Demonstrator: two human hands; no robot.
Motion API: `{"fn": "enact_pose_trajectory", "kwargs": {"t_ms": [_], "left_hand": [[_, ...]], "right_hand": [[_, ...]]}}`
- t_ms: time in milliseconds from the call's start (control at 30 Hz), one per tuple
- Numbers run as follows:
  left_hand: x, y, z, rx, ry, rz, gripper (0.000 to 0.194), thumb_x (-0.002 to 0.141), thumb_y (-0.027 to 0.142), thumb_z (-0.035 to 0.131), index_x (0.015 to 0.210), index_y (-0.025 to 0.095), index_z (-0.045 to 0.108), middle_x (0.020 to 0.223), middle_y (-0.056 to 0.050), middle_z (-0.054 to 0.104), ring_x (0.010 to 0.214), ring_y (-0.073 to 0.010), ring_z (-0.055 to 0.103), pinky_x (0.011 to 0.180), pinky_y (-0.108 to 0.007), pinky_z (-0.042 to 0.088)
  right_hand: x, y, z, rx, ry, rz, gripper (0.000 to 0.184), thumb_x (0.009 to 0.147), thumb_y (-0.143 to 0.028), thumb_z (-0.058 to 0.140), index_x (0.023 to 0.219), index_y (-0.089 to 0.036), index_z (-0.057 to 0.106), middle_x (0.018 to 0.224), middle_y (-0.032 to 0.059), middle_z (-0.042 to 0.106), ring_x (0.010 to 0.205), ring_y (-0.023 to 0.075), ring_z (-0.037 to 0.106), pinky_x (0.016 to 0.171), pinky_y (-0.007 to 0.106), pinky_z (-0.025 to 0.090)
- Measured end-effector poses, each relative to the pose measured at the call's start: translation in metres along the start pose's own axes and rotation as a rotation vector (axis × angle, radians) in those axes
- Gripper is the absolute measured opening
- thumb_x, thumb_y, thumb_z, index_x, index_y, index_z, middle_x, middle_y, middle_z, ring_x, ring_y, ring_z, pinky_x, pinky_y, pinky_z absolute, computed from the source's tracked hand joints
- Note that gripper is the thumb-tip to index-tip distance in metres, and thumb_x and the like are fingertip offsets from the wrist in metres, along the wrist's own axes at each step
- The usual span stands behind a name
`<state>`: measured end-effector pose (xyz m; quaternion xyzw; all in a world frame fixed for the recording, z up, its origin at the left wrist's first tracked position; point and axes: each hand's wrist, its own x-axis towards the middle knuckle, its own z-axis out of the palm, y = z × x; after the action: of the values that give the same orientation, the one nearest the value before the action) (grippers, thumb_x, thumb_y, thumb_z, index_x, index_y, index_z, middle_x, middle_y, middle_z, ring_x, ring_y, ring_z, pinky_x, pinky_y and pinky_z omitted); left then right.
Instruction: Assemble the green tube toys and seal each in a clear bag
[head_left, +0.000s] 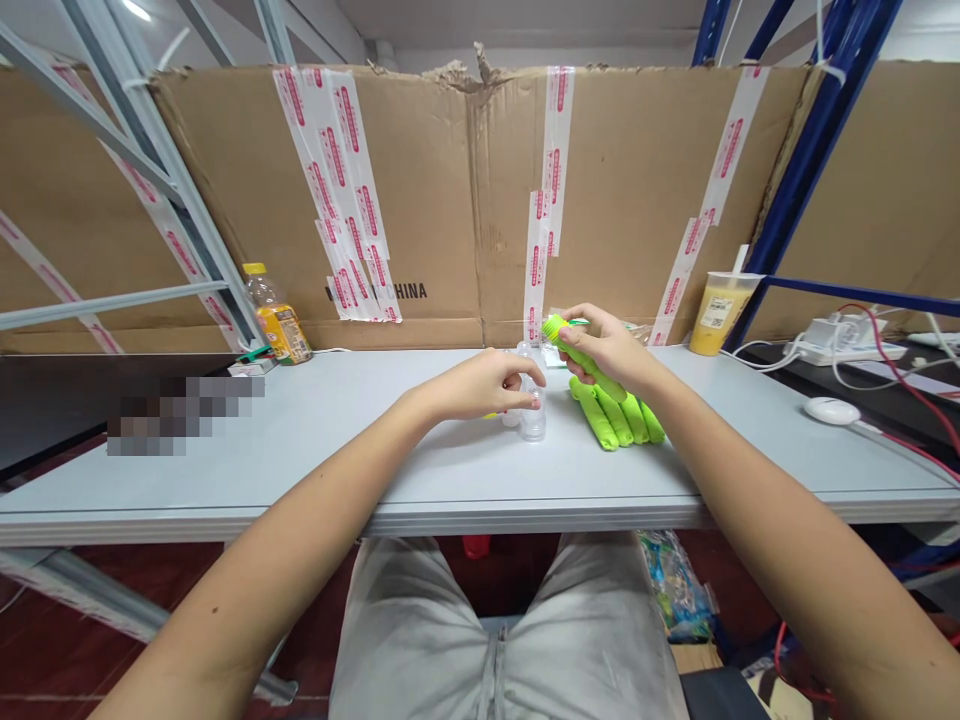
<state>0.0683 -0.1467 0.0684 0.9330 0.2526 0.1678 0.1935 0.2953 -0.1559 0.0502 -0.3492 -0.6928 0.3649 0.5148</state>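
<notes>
My right hand point(600, 345) is closed around a lime-green rolled cloth piece point(589, 368), holding it tilted above the table. Its upper left end looks ribbed. Beneath that hand, several similar green cloth rolls point(619, 415) lie side by side. My left hand point(495, 385) is beside small clear plastic bottles point(533, 420), thumb and index finger curved with a gap between them. The fingertips overlap the bottles in view; whether they touch is unclear. A bit of something yellow point(491, 415) shows under the left hand, mostly hidden.
An orange drink bottle point(281, 320) stands at the back left, a lidded drink cup point(721, 312) at the back right. A white mouse point(831, 410) and cables lie on the right. Cardboard point(427, 200) walls the table's back. A small packet point(556, 355) lies behind my right hand.
</notes>
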Motion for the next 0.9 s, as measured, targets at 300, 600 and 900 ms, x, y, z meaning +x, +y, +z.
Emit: {"fn": "enact_pose_trajectory", "kwargs": {"t_ms": [300, 600, 900], "left_hand": [[0.009, -0.007, 0.013, 0.106, 0.674, 0.299, 0.011, 0.088, 0.027, 0.066, 0.094, 0.018, 0.064, 0.074, 0.002, 0.060, 0.056, -0.0069, 0.047, 0.056, -0.022, 0.041], [0.018, 0.001, 0.028, 0.314, 0.982, 0.612, 0.025, 0.086, 0.011, 0.063, 0.108, 0.020, 0.055, 0.101, -0.006, 0.059, 0.093, -0.0163, 0.059, 0.076, -0.031, 0.055], [0.018, 0.005, 0.032, 0.262, 0.965, 0.596, 0.028, 0.086, 0.009, 0.061, 0.109, 0.021, 0.050, 0.101, -0.005, 0.058, 0.088, -0.0141, 0.058, 0.073, -0.029, 0.054]], "right_hand": [[-0.003, -0.013, 0.000, 0.315, -0.113, 0.024, 0.028, 0.088, -0.043, 0.064, 0.100, -0.022, 0.051, 0.073, 0.0007, 0.060, 0.049, 0.0118, 0.050, 0.039, 0.021, 0.036], [-0.009, -0.022, 0.026, 0.474, -0.222, 0.099, 0.031, 0.089, -0.052, 0.058, 0.096, -0.023, 0.048, 0.069, -0.0028, 0.051, 0.044, 0.0082, 0.036, 0.036, 0.020, 0.031], [-0.009, -0.018, 0.030, 0.504, -0.228, 0.180, 0.023, 0.085, -0.044, 0.050, 0.089, -0.021, 0.047, 0.059, -0.0059, 0.042, 0.038, 0.0069, 0.025, 0.033, 0.020, 0.023]]}}
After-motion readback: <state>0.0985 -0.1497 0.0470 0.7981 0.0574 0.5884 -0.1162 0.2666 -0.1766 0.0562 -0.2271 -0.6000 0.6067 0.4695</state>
